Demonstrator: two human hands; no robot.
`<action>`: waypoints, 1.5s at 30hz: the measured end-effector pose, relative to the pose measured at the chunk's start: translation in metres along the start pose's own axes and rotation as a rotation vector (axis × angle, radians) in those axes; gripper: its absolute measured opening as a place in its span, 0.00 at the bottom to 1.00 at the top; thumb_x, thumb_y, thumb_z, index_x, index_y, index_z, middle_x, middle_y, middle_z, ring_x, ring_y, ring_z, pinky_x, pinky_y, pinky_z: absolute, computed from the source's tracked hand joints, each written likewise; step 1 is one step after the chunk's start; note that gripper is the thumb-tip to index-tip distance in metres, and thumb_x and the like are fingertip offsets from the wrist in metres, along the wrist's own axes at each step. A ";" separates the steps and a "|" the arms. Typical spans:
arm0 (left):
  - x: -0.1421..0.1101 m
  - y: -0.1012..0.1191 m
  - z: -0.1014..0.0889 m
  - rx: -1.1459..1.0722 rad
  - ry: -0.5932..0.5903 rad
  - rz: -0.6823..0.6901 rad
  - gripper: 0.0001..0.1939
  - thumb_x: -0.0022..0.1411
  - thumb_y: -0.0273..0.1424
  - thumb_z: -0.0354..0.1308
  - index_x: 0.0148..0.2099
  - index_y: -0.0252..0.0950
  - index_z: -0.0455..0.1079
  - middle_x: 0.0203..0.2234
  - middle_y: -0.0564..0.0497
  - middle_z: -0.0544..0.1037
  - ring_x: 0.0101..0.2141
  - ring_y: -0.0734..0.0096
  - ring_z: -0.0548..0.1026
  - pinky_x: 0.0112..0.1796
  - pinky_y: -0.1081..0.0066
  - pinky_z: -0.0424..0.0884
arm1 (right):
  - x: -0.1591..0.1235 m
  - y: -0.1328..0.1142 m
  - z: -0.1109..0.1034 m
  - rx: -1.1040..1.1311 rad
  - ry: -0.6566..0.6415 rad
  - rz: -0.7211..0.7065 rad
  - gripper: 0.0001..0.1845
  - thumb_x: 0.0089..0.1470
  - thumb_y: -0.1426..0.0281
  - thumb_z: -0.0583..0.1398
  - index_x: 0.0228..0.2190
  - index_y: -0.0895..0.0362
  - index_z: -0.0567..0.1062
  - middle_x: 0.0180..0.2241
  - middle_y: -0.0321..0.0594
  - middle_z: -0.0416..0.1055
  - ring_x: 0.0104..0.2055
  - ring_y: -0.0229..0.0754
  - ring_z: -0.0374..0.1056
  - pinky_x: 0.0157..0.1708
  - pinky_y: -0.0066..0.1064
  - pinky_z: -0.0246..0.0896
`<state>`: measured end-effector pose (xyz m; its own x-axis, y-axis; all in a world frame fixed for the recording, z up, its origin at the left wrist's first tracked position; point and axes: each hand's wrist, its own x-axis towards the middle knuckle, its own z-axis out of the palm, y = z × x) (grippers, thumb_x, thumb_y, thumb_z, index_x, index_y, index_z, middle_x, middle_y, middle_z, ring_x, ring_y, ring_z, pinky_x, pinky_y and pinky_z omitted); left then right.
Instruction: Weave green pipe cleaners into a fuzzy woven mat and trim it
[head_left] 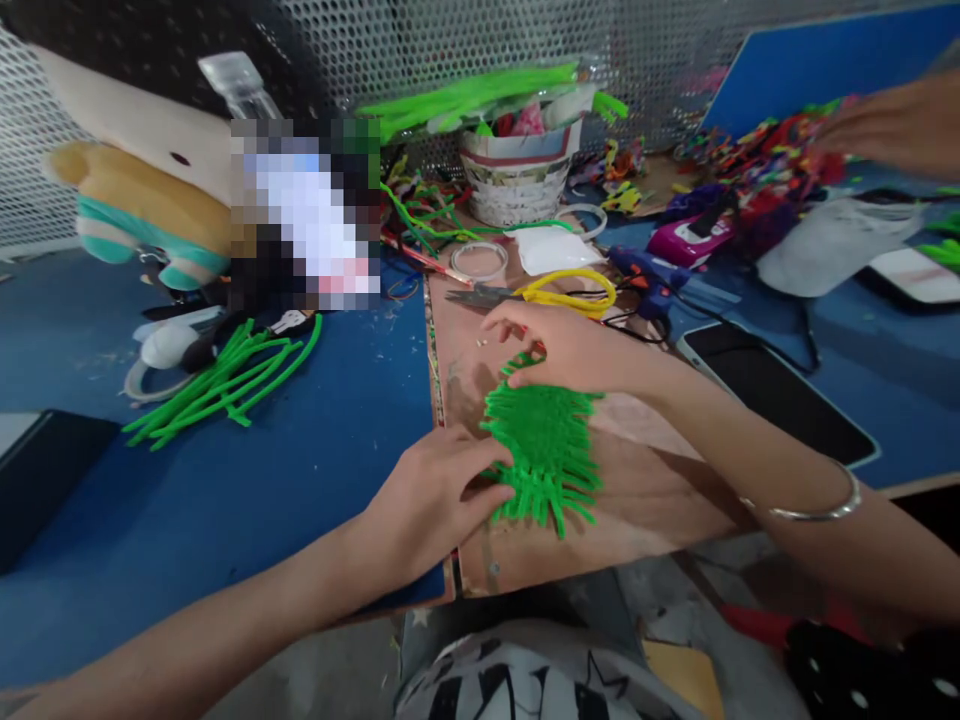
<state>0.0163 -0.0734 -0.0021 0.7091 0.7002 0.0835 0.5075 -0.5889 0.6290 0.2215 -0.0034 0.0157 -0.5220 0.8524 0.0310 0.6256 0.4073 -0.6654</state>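
Observation:
A flat leaf-like piece made of green pipe cleaners (pixel 546 447) lies on a brown cardboard sheet (pixel 645 500). My left hand (pixel 435 490) rests at its lower left edge, fingers curled and pressing on the green strands. My right hand (pixel 570 345) covers its top end, fingers bent down onto it, thumb stretched left. A silver bangle (pixel 814 510) circles my right forearm.
Yellow-handled scissors (pixel 555 292), a blue glue gun (pixel 649 280), tape rings (pixel 480 260) and a basket of pipe cleaners (pixel 521 175) lie beyond. Loose green pipe cleaners (pixel 225 380) and a plush toy (pixel 142 215) sit left. A phone (pixel 772 390) lies right. Another person's hand (pixel 900 125) works far right.

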 end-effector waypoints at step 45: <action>0.003 0.006 0.012 0.121 -0.057 0.048 0.06 0.62 0.29 0.53 0.32 0.35 0.68 0.27 0.52 0.70 0.31 0.69 0.65 0.33 0.66 0.63 | 0.007 -0.002 0.069 -0.581 0.092 -0.369 0.11 0.57 0.76 0.47 0.37 0.63 0.68 0.35 0.48 0.65 0.37 0.44 0.59 0.38 0.37 0.53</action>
<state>0.0276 -0.0794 -0.0073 0.7589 0.6479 0.0655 0.5250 -0.6683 0.5270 0.1763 -0.0208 -0.0345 -0.7249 0.6384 0.2586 0.6393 0.7634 -0.0926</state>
